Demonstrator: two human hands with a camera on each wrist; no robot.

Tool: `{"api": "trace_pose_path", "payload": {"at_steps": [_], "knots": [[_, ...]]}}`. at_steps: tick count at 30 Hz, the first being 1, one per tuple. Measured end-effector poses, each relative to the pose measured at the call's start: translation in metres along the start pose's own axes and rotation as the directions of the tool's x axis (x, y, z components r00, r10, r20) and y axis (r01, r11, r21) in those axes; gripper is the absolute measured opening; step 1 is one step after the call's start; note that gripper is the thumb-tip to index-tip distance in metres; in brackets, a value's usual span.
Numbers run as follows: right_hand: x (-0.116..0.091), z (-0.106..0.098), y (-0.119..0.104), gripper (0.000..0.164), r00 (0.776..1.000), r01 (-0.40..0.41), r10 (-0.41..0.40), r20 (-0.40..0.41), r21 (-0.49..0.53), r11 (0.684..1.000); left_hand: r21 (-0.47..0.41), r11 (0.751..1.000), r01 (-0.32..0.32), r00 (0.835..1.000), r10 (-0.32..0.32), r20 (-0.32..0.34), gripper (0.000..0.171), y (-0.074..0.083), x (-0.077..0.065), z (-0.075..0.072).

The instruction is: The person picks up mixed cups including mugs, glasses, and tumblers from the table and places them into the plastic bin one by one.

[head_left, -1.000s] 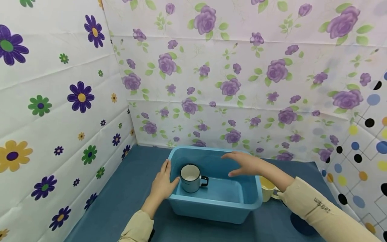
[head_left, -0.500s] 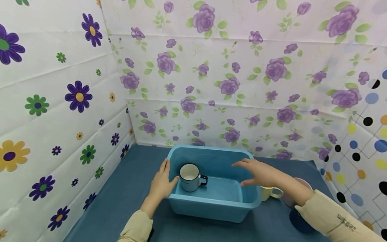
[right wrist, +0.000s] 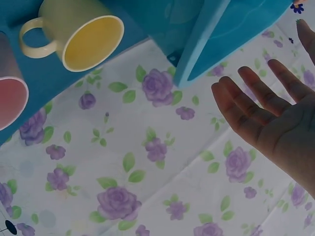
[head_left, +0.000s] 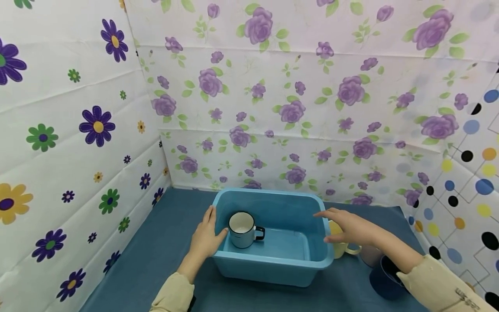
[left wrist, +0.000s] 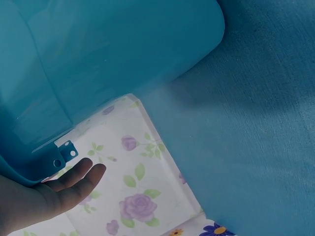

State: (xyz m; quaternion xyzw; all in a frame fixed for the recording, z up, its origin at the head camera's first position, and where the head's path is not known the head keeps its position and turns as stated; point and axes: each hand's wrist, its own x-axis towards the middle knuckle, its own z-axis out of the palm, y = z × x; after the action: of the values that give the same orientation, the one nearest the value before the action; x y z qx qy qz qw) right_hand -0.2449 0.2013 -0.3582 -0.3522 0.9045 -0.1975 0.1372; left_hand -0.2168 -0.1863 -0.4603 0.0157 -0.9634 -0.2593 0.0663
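Note:
A light blue basin (head_left: 269, 266) stands on the cloth-covered table, a grey-blue enamel mug (head_left: 241, 238) with a black rim and handle upright in its left part. My left hand (head_left: 204, 236) rests at the basin's left rim with fingers extended and thumb toward the inside; in the left wrist view its straight fingers (left wrist: 78, 184) reach past the rim. My right hand (head_left: 352, 227) is over the right rim, fingers spread, holding nothing. Just below it, a yellow mug (right wrist: 74, 29) stands outside the basin, partly hidden by the hand in the head view.
To the right of the basin are a pink-lined cup (head_left: 370, 255) and a dark navy mug (head_left: 383, 279), both partly covered by the right arm. A flower-printed sheet (head_left: 253, 108) hangs behind the blue tablecloth (head_left: 156, 251), with patterned sheets on either side.
My right hand has moved right, from above the basin's inside to its right rim, uncovering more of the yellow mug and navy mug. My left hand has stayed at the left rim.

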Motion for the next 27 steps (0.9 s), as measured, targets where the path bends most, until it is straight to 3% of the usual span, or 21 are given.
{"api": "trace_pose_path", "payload": {"at_steps": [10,20,27], "knots": [[-0.013,0.009,0.014,0.064,0.998,0.067,-0.067,-0.013,-0.007,0.998,-0.004,1.000,0.005,1.000,-0.005,0.006,0.078,-0.001,0.000,0.001],[-0.022,0.014,0.030,0.066,0.998,-0.030,0.033,-0.061,0.050,0.998,-0.002,1.000,0.002,1.000,-0.002,0.002,0.077,0.000,-0.001,0.001],[-0.020,0.017,0.042,0.063,0.995,-0.011,0.018,-0.093,0.083,0.997,-0.011,1.000,-0.001,1.000,0.001,-0.002,0.077,-0.001,0.000,-0.001]]}}
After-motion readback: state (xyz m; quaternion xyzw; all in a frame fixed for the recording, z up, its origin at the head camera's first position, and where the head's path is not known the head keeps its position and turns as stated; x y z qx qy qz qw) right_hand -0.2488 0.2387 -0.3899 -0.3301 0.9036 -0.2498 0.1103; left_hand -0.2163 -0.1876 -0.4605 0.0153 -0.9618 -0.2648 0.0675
